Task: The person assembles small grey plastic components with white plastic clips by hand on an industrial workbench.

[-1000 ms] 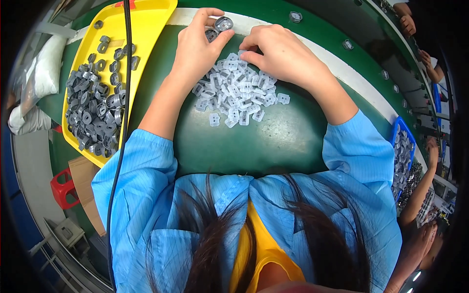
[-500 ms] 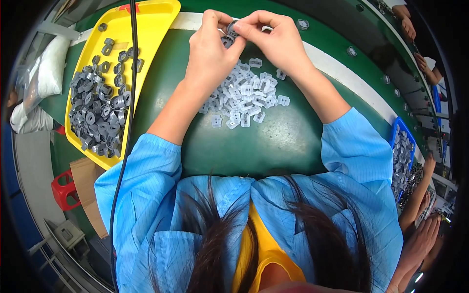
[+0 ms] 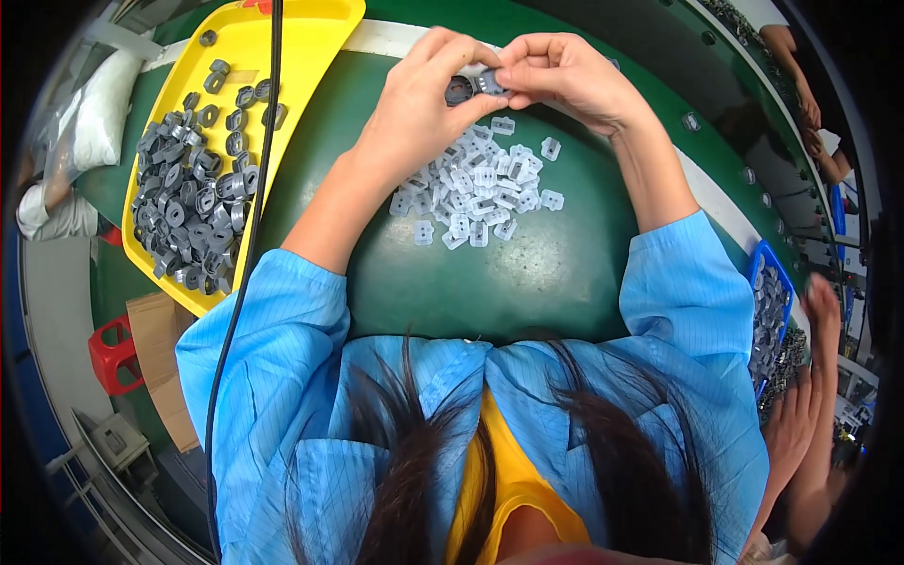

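Note:
Above the pile, my two hands meet at the far side of the green table. My left hand (image 3: 419,104) is closed round a dark grey ring-shaped plastic part (image 3: 459,91), thumb below and fingers above. My right hand (image 3: 579,80) pinches the end of a lighter grey plastic piece (image 3: 489,83) that sits against the ring-shaped part; whether the two are joined I cannot tell. My right fingertips cover part of it. Just nearer to me lies a heap of small translucent white plastic pieces (image 3: 485,177), several of them loose around its edge.
A yellow tray (image 3: 315,66) at the left holds many dark grey ring-shaped parts (image 3: 184,202). A black cable (image 3: 247,273) hangs across it. At the right are a blue bin (image 3: 756,259) of grey parts and another person's hands (image 3: 796,424). A red stool (image 3: 115,356) stands lower left.
Both hands have moved slightly right and nearer to me. The held parts are turned, so the lighter grey piece now shows between the hands. At the right, another person's hands have shifted.

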`<state>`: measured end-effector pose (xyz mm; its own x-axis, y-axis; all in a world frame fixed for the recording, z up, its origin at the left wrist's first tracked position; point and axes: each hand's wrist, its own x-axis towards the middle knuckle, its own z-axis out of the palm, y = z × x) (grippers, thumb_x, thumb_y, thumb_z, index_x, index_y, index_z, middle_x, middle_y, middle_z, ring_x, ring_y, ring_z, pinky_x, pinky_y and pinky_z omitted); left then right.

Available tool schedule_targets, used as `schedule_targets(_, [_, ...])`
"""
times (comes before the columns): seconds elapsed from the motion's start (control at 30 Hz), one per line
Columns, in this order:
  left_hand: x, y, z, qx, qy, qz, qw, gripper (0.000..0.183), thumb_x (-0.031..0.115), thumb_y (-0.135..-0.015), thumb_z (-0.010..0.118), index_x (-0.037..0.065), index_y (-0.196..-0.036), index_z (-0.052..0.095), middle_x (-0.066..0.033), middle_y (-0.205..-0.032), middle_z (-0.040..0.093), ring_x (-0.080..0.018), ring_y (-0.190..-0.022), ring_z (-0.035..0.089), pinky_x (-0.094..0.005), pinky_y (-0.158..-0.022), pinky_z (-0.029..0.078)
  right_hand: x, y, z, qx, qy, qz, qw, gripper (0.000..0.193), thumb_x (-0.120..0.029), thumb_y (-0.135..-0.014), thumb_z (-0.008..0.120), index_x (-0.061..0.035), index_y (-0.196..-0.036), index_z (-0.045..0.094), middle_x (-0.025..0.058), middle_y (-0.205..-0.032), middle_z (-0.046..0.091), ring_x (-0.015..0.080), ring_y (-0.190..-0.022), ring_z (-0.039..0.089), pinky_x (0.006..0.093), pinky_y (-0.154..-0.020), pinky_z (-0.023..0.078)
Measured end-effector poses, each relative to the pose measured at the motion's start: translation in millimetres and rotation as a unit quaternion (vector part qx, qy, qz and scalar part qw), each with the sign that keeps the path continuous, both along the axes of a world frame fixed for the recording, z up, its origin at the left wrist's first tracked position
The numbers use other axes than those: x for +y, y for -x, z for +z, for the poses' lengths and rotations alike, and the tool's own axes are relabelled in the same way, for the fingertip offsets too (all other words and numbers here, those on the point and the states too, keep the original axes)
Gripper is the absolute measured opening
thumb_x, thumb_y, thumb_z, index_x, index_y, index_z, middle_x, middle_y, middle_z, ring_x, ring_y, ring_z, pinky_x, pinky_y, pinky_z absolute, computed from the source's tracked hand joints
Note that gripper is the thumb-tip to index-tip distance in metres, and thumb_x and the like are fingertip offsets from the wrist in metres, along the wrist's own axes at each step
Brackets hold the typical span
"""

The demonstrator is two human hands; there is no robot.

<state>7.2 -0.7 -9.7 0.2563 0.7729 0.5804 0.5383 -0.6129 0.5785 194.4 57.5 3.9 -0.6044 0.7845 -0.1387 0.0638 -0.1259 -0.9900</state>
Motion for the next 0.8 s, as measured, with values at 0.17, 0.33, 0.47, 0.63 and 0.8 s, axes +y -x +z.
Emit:
schedule_targets(0.17, [2.6,1.8,-5.4,0.004,0.005,-0.048,0.999,0.035,0.005,-0.068,0.076,0.006,-0.099,0.06,-0.0066,-0.093,0.059,-0.0221,-0.083,0.061,-0.0323,-0.07,0.053,-6.7,4.5,3.3,-0.109,-0.137,0.008,0.985,0.018,-0.005,-0.075,0.066,0.0009,-0.091,0.064,0.0066,-0.078,0.066,0.0116,-0.07,0.063,0.024,-0.066,0.051])
schedule_targets(0.33, [5.7,0.9,-5.8,-0.371,0.306,-0.116,0.869,0.03,0.009,-0.086,0.062,0.001,-0.113,0.052,-0.007,-0.098,0.06,-0.0142,-0.085,0.058,-0.0279,-0.076,0.049,-32.6,21.8,15.0,-0.181,-0.373,-0.193,0.889,0.017,-0.003,-0.071,0.063,-0.0034,-0.088,0.063,0.0027,-0.078,0.062,0.0098,-0.072,0.057,0.0232,-0.069,0.047])
schedule_targets(0.47, [10.6,7.8,-4.8,-0.515,0.393,-0.228,0.726,0.03,0.009,-0.091,0.053,-0.005,-0.116,0.048,-0.0111,-0.106,0.058,-0.0139,-0.085,0.055,-0.0267,-0.08,0.046,-19.7,45.1,11.7,0.15,-0.671,-0.121,0.716,0.017,-0.004,-0.072,0.063,-0.0005,-0.087,0.055,0.0066,-0.078,0.058,0.0129,-0.067,0.057,0.0266,-0.061,0.048])
schedule_targets(0.63, [2.1,7.5,-3.7,-0.376,0.371,-0.073,0.846,0.029,0.004,-0.085,0.046,0.0,-0.113,0.051,-0.0067,-0.104,0.061,-0.0108,-0.081,0.053,-0.0223,-0.073,0.044,2.9,14.4,-7.3,-0.002,-0.092,-0.129,0.987,0.007,-0.003,-0.076,0.061,-0.0051,-0.081,0.056,-0.0004,-0.072,0.057,0.0054,-0.061,0.05,0.0183,-0.053,0.038])
schedule_targets(0.8, [13.8,11.5,-8.4,-0.336,0.367,-0.06,0.865,0.024,0.009,-0.09,0.051,0.0,-0.112,0.051,-0.0076,-0.104,0.06,-0.0102,-0.083,0.053,-0.0228,-0.077,0.044,53.5,-31.8,-45.1,-0.042,-0.099,-0.259,0.96,0.013,-0.003,-0.073,0.064,-0.003,-0.085,0.057,0.0025,-0.074,0.059,0.0107,-0.062,0.052,0.0227,-0.058,0.042])
